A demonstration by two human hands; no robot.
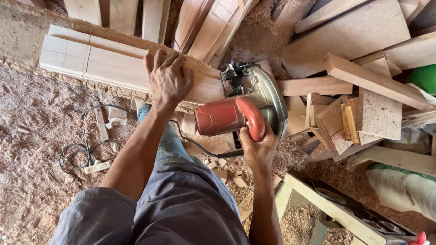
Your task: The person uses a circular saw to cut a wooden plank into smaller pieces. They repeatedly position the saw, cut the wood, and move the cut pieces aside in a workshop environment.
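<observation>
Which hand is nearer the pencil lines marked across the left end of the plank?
Left. The left hand presses flat on the plank, right of the pencil lines. The right hand grips the circular saw handle, past the plank's right end.

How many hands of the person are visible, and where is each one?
2. The left hand lies flat on the pale wooden board. The right hand grips the red handle of the circular saw at the board's right end. None seems hidden.

Saw blade [273, 109] under its guard, plank [103, 61] partly beneath left hand [167, 77], stacked boards [124, 1] past the top edge.
</observation>
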